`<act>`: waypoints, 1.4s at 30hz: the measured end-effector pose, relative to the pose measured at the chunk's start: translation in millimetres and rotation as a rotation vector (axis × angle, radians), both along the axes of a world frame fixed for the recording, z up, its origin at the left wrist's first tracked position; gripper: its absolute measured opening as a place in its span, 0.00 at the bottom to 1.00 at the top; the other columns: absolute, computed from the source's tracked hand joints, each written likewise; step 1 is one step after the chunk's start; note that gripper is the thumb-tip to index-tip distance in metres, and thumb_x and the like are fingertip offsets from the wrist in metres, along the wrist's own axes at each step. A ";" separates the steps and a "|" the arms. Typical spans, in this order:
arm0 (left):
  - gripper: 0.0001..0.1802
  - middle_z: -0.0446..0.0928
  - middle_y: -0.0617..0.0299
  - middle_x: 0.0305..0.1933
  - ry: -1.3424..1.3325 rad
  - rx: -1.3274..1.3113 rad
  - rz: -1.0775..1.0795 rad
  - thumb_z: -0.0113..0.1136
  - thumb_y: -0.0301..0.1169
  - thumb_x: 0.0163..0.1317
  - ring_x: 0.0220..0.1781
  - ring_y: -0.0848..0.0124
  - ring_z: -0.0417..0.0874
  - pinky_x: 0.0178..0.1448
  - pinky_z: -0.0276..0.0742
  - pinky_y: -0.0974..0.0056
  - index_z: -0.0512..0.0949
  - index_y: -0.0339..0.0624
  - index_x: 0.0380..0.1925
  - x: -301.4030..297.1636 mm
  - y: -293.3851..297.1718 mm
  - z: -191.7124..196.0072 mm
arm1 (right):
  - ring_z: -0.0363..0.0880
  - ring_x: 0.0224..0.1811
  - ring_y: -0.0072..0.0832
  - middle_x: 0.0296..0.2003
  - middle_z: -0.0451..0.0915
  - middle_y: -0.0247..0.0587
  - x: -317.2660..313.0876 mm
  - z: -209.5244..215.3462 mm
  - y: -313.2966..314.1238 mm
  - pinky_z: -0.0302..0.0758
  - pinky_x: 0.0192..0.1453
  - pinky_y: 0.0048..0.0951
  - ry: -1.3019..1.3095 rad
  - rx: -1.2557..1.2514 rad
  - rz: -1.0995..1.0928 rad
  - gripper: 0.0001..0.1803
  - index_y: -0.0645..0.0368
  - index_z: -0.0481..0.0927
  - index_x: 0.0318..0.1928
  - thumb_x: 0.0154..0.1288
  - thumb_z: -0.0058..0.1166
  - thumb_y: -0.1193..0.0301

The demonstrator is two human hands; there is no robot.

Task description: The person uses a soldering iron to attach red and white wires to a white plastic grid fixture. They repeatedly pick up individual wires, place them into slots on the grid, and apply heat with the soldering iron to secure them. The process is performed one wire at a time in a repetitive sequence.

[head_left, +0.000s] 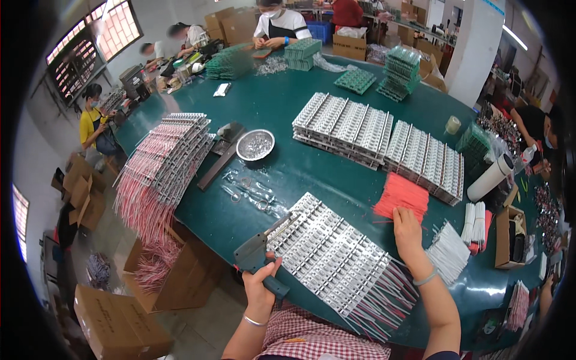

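My left hand (260, 291) is wrapped round the grip of a dark green soldering gun (252, 254). Its thin tip reaches over the upper left edge of a silvery panel of small circuit boards (330, 252) in front of me. Red and white wires (384, 303) hang from the panel's right-hand edge. On the right, my right hand (408, 233) reaches to a bundle of red wires (403, 197), its fingertips pinched at the bundle's near edge. Whether a single wire is between them is too small to make out. White wires (449, 252) lie beside that forearm.
Stacked silvery panels (342, 123) stand behind the red wires. Wired panels (165, 156) pile up at left, beside a metal bowl (255, 146) and scissors (262, 204). A white bottle (491, 177) stands at right. Cardboard boxes (120, 324) sit on the floor. A co-worker (282, 27) sits across the table.
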State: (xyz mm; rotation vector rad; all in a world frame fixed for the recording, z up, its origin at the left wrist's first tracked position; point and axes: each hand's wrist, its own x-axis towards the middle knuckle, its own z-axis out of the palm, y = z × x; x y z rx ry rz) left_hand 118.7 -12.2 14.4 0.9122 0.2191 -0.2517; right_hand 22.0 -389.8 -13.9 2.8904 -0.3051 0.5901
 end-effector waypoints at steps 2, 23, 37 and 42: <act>0.26 0.81 0.52 0.49 0.015 0.008 -0.015 0.62 0.14 0.56 0.57 0.59 0.82 0.67 0.82 0.42 0.75 0.34 0.57 -0.8 2.2 2.4 | 0.78 0.52 0.41 0.49 0.78 0.49 0.2 2.9 1.5 0.79 0.56 0.34 -0.010 -0.033 0.018 0.23 0.71 0.78 0.56 0.58 0.55 0.77; 0.29 0.80 0.53 0.52 -0.218 0.257 0.087 0.63 0.13 0.54 0.55 0.63 0.82 0.64 0.84 0.49 0.74 0.34 0.59 26.5 -12.2 -0.5 | 0.75 0.43 0.39 0.38 0.77 0.45 9.2 -5.7 0.0 0.78 0.44 0.34 -0.112 0.087 -0.034 0.17 0.69 0.82 0.44 0.52 0.56 0.77; 0.29 0.81 0.52 0.52 -0.288 0.362 0.253 0.64 0.12 0.53 0.54 0.63 0.83 0.57 0.88 0.50 0.76 0.33 0.59 -52.1 -43.0 35.8 | 0.74 0.42 0.37 0.34 0.74 0.42 8.3 -5.8 -6.2 0.75 0.43 0.34 -0.162 0.114 0.094 0.13 0.67 0.81 0.41 0.54 0.56 0.75; 0.32 0.81 0.54 0.52 -0.277 0.345 0.223 0.63 0.13 0.54 0.55 0.64 0.83 0.54 0.89 0.54 0.74 0.35 0.62 -78.8 -41.7 35.0 | 0.75 0.41 0.37 0.33 0.74 0.42 10.9 -10.1 -6.2 0.76 0.41 0.34 -0.151 0.121 0.086 0.09 0.64 0.81 0.35 0.51 0.57 0.75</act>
